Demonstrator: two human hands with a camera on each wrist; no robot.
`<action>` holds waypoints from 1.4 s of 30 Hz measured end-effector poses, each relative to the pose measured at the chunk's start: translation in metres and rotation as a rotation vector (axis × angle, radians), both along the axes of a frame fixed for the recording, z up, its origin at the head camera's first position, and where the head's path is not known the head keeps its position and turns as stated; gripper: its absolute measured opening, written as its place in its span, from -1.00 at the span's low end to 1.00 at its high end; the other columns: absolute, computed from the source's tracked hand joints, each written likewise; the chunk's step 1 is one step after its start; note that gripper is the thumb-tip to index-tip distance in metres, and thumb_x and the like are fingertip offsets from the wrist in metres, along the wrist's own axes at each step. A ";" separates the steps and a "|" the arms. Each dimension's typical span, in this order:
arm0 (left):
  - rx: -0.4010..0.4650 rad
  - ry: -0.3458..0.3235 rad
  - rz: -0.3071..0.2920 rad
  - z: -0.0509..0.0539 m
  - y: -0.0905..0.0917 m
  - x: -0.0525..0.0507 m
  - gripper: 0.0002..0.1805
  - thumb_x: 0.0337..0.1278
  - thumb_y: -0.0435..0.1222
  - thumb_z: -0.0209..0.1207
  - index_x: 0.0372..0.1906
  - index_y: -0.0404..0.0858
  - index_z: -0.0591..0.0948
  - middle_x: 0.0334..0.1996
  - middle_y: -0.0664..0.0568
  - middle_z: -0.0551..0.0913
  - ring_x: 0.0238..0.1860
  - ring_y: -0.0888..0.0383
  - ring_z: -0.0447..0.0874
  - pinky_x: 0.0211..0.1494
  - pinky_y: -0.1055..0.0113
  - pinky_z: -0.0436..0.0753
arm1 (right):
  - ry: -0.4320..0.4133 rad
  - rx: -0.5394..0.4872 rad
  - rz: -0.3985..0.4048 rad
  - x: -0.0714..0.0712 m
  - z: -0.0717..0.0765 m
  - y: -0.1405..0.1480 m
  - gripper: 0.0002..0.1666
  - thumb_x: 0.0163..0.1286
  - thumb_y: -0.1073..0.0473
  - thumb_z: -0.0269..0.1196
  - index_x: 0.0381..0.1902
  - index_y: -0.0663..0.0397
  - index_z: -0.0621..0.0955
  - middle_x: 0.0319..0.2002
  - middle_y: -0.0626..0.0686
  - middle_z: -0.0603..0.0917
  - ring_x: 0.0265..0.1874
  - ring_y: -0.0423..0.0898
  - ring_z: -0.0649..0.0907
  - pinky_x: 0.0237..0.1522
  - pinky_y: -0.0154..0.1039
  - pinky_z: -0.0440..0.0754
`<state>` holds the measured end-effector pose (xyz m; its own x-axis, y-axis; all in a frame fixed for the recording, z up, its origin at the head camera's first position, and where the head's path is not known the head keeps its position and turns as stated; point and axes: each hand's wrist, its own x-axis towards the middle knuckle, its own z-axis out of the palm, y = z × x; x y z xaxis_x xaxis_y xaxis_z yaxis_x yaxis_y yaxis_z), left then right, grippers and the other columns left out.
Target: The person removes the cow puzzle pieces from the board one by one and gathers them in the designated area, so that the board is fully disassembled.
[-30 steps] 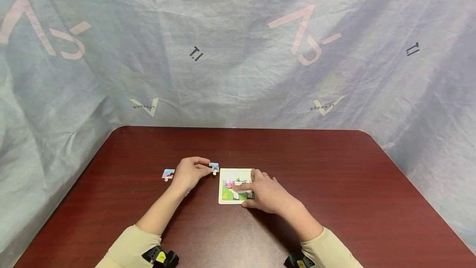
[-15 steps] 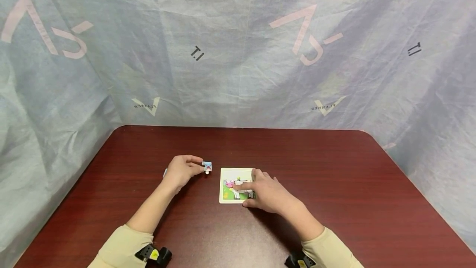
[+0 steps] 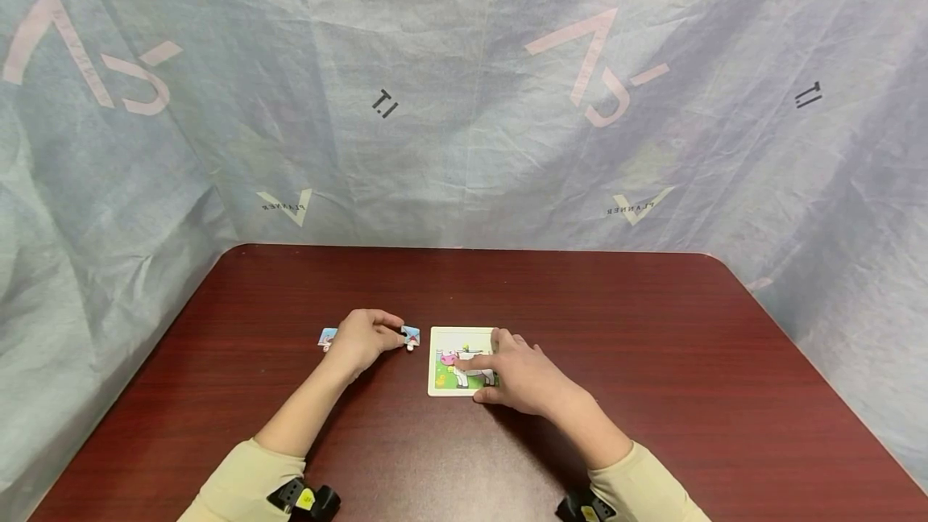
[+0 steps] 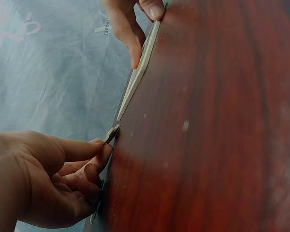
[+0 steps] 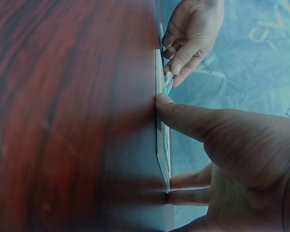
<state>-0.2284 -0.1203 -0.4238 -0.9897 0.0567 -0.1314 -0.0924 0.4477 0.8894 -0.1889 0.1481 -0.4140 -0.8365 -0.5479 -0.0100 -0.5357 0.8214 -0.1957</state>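
My left hand (image 3: 361,341) pinches a small blue jigsaw piece (image 3: 412,337) between thumb and fingers, a little left of a square puzzle board (image 3: 433,377). In the left wrist view the piece (image 4: 111,134) is seen edge-on, close to the tabletop. The board has a pale frame and a cow picture with a pink muzzle; its right part is hidden. My right hand (image 3: 525,373) holds the board, thumb at the near edge and fingers at the far edge, with the index finger lying across the picture. Behind the left hand, another jigsaw piece (image 3: 327,337) lies partly covered.
Everything rests on a dark red-brown table (image 3: 616,321) with rounded far corners. A grey printed cloth (image 3: 464,143) hangs behind the table and along its sides. Black devices (image 3: 308,499) are strapped at both sleeves.
The left hand drew the piece leftward from beside the board, then brought it slightly back right and nearer to me. The right hand and board stay put.
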 end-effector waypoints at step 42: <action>-0.067 0.127 -0.117 -0.003 0.040 0.018 -0.82 0.09 -0.43 0.39 -0.17 -0.31 0.71 -0.48 0.06 0.59 -0.48 0.18 0.46 -0.36 0.30 0.45 | 0.009 0.004 -0.018 0.001 -0.003 -0.001 -0.19 0.23 -0.17 0.46 0.40 -0.20 0.47 0.08 0.19 0.46 0.04 0.17 0.54 0.01 0.35 0.52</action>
<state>-0.2107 -0.0808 -0.4264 -0.9857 0.1679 -0.0131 0.0750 0.5073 0.8585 -0.1880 0.1474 -0.4172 -0.8464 -0.5325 -0.0042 -0.5223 0.8319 -0.1876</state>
